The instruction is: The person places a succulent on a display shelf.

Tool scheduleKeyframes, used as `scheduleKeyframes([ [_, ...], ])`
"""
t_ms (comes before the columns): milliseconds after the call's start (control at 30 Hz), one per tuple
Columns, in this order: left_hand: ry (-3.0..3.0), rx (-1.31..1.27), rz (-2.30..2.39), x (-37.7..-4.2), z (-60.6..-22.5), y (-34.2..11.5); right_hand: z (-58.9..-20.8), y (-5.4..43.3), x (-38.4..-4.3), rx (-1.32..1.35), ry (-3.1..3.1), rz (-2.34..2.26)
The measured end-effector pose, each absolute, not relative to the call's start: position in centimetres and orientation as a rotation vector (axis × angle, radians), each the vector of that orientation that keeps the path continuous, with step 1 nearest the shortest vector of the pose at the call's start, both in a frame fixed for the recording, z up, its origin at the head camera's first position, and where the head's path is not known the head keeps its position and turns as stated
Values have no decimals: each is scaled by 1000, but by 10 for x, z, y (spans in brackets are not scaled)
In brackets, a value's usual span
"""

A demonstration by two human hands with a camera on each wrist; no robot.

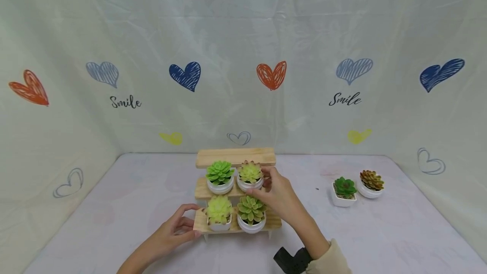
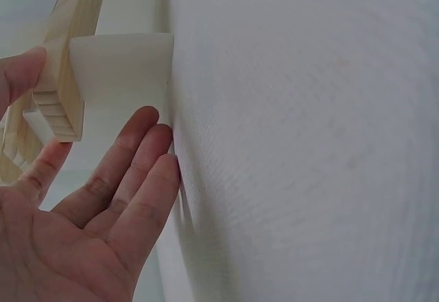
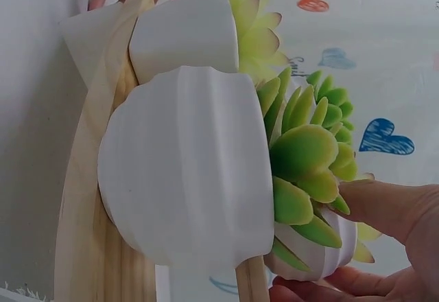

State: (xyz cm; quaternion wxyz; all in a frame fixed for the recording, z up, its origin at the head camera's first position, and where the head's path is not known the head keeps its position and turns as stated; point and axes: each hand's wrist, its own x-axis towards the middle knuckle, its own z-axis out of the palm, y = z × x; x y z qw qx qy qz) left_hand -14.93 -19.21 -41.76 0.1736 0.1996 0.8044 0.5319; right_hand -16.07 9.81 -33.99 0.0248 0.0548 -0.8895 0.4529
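Right hand (image 1: 279,193) partly closed: thumb at front, fingers at right side, gripping the red-tipped succulent (image 1: 250,173) by its round white pot. That pot is on the middle tier of the wooden stand (image 1: 236,155), right half. Can't tell if its base sits fully down on the board.

Left hand (image 1: 171,232) at the stand's left end: thumb and index pinch the end of the bottom board, other three fingers extended below board level, near the stand's white support (image 2: 123,62).

Also on the stand: bright green succulent (image 1: 220,172), round white pot, middle tier left; yellow-green succulent (image 1: 219,209), squarish white pot, bottom tier left; broad-leaved succulent (image 1: 251,209), round white pot, bottom tier right.

Well right of the stand, on the white tabletop (image 1: 323,240): dark green succulent (image 1: 345,187) in a square white pot, brownish succulent (image 1: 371,180) in a round one just beside it, farther from the stand.

Behind the stand: pale backdrop (image 1: 228,24), hearts and "Smile" lettering. Right of the stand's front: black wrist device (image 1: 293,261) and beige sleeve (image 1: 331,259) on the right arm.
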Motion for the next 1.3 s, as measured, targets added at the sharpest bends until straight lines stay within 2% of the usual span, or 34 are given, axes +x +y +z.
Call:
scheduleKeyframes([
  [533,2259,598,1533,-150,-420,-195,-330,121,-153,285,-2674,1300],
  [800,2267,584,1531,-149,-419,-194,-326,160,-148,319,-2615,1133],
  [1300,2251,602,1544,-150,-418,-195,-329,255,-145,98,-2741,1072],
])
